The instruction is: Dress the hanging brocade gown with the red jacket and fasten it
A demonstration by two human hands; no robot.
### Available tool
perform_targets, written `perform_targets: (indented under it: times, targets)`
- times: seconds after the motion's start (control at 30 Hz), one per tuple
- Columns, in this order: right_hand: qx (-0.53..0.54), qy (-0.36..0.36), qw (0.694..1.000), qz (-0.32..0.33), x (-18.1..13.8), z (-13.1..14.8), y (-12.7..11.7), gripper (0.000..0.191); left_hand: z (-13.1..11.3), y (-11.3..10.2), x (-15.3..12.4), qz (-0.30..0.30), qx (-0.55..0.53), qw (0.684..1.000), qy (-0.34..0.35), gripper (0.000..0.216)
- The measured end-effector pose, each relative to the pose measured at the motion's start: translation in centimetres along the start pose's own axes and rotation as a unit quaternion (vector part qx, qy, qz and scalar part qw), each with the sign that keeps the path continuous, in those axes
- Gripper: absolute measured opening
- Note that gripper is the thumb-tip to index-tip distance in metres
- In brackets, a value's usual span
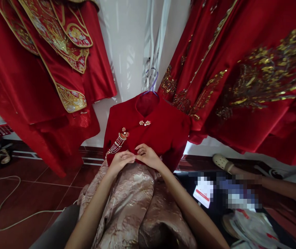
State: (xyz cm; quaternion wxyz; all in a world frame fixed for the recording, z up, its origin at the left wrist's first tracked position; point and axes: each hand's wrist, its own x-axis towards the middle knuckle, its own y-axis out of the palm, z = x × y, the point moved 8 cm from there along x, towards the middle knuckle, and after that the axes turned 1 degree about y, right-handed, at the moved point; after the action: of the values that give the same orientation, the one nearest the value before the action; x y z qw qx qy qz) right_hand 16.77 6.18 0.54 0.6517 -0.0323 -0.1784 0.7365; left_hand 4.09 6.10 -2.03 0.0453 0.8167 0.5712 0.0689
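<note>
Steadying the deep-red, stand-collared cloth bodice point(153, 136) with the left hand point(121, 161) while the right hand point(149, 157) makes small, gentle moves would be wise, I'd judge; both meet at its lower edge, fingers loosely curled, tips nearly touching, and I cannot tell what, if anything, they pinch. It hangs before the person from a thin purple-blue hanger point(153, 86), above a crumpled, shimmering pinkish-beige skirt point(134, 193), with a pearly flower-shaped clasp point(144, 123) below the collar and a beaded tassel ornament point(120, 138) on the chest.
</note>
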Motion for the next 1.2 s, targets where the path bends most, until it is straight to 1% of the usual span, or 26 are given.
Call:
perform_targets:
  times: [0.03,0.07,0.1,0.17,0.2,0.27,0.33,0.4,0.5,0.57,0.63,0.67,0.73,0.8,0.83,0.9,0.97,1.0,1.1,1.2]
  targets:
    - [0.01,-0.001,1.0,0.01,0.0,0.4,-0.2,0.027,-0.2,0.2,0.5,0.017,-0.023,0.999,-0.017,0.03]
    - [0.022,0.0,1.0,0.021,-0.1,0.7,-0.5,0.025,-0.6,0.1,1.1,0.015,-0.047,0.999,-0.023,0.031]
    - [0.036,0.004,0.999,0.032,-0.1,1.1,-0.9,0.022,-1.2,-0.3,1.8,-0.003,-0.07,0.997,-0.017,0.032]
    - [0.061,0.018,0.997,0.051,-0.3,1.7,-1.6,0.017,-2.3,-1.2,3.3,-0.052,-0.119,0.991,0.01,0.033]
    - [0.07,0.024,0.995,0.059,-0.4,2.0,-1.9,0.015,-2.8,-1.4,3.9,-0.067,-0.143,0.987,0.025,0.034]
    - [0.079,0.031,0.993,0.076,-0.6,2.4,-2.4,0.013,-3.5,-1.4,5.1,-0.068,-0.181,0.98,0.05,0.035]
    - [0.081,0.037,0.992,0.086,-0.7,2.4,-2.6,0.014,-3.8,-1.2,5.8,-0.061,-0.192,0.978,0.064,0.035]
    - [0.083,0.039,0.992,0.09,-0.7,2.2,-2.6,0.016,-3.9,-1.3,6.1,-0.075,-0.168,0.98,0.074,0.035]
    - [0.084,0.033,0.991,0.099,-0.6,2.0,-2.1,0.017,-4.1,-1.7,6.1,-0.129,-0.081,0.983,0.098,0.032]
    - [0.079,0.027,0.991,0.102,-0.5,2.0,-1.7,0.018,-4.4,-1.9,5.9,-0.169,-0.014,0.978,0.119,0.031]
    - [0.071,0.023,0.992,0.1,-0.6,2.2,-1.7,0.019,-4.8,-1.9,5.7,-0.192,0.022,0.973,0.129,0.03]
    - [0.069,0.021,0.992,0.101,-0.7,2.4,-1.8,0.018,-4.8,-1.7,5.7,-0.189,0.027,0.974,0.124,0.031]
    - [0.061,0.023,0.99,0.121,-1.0,2.9,-2.0,0.017,-4.9,-0.7,5.9,-0.15,0.032,0.983,0.099,0.036]
    - [0.046,0.033,0.984,0.17,-1.6,3.2,-2.2,0.016,-5.7,0.6,6.3,-0.1,0.064,0.988,0.096,0.039]
    - [0.037,0.04,0.979,0.197,-2.0,3.3,-2.3,0.015,-6.5,1.3,6.4,-0.082,0.087,0.986,0.115,0.037]
    - [0.021,0.047,0.97,0.238,-2.7,3.5,-2.8,0.015,-8.9,2.5,6.7,-0.066,0.137,0.97,0.19,0.028]
    - [0.015,0.047,0.966,0.253,-3.1,3.7,-3.6,0.016,-11.2,3.8,6.9,-0.051,0.2,0.941,0.267,0.021]
    - [0.014,0.046,0.966,0.256,-3.2,3.8,-4.0,0.016,-12.2,4.4,7.0,-0.04,0.242,0.923,0.295,0.02]
    - [0.013,0.051,0.964,0.261,-3.6,3.9,-4.8,0.017,-14.0,6.0,7.4,-0.013,0.387,0.859,0.334,0.02]
    - [0.004,0.053,0.963,0.264,-3.9,3.9,-5.6,0.017,-15.0,6.8,7.6,0.015,0.504,0.789,0.352,0.02]
